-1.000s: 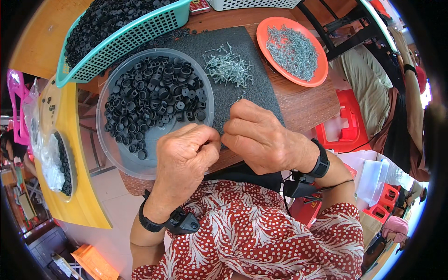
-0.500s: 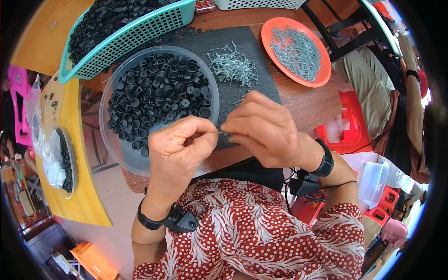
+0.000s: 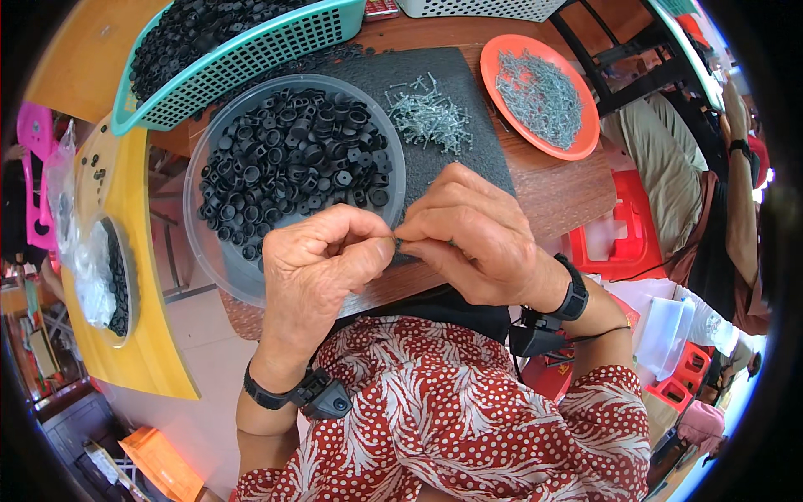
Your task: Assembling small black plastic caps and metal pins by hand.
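Note:
My left hand (image 3: 322,263) and my right hand (image 3: 473,238) meet fingertip to fingertip above the near edge of the table. Both are closed in a pinch. A thin screw sits between the right fingertips, mostly covered by them. Whatever the left fingers grip is hidden, apart from a small dark bit where the two hands touch. Just beyond the left hand stands a clear round tub (image 3: 194,180), holding many small black plastic caps (image 3: 293,159). A loose pile of silver screws (image 3: 431,117) lies on a dark mat (image 3: 477,142) beyond the right hand.
An orange plate (image 3: 592,125) of more screws stands at the right. At the back left is a teal basket (image 3: 251,71) full of black parts. A yellow table (image 3: 146,335) carries a bagged tub at the left. A person (image 3: 669,142) sits at the right near a red stool (image 3: 623,226).
My fingertips have closed together, and the screw that showed between them is now mostly covered. The table and its contents sit slightly further right and higher in the view.

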A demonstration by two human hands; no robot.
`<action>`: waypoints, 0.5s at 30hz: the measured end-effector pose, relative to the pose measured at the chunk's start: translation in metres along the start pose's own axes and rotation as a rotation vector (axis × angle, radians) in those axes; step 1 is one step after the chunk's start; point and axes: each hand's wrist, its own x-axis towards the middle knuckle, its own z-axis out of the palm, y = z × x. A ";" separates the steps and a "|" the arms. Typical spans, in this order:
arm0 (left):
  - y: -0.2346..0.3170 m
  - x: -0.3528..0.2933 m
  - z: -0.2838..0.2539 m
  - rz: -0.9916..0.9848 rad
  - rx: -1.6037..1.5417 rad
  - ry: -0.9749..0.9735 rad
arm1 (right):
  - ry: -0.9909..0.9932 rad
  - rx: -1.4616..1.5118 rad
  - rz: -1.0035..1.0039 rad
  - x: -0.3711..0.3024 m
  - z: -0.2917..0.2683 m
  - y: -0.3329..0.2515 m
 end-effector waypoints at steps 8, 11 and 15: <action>-0.011 0.000 0.005 0.259 0.146 0.079 | -0.001 0.053 0.080 0.001 -0.001 0.000; -0.011 0.002 0.004 0.395 0.286 0.085 | 0.000 0.095 0.137 0.002 0.000 -0.002; -0.009 0.001 0.001 0.397 0.320 0.072 | -0.043 0.231 0.226 -0.001 -0.001 -0.001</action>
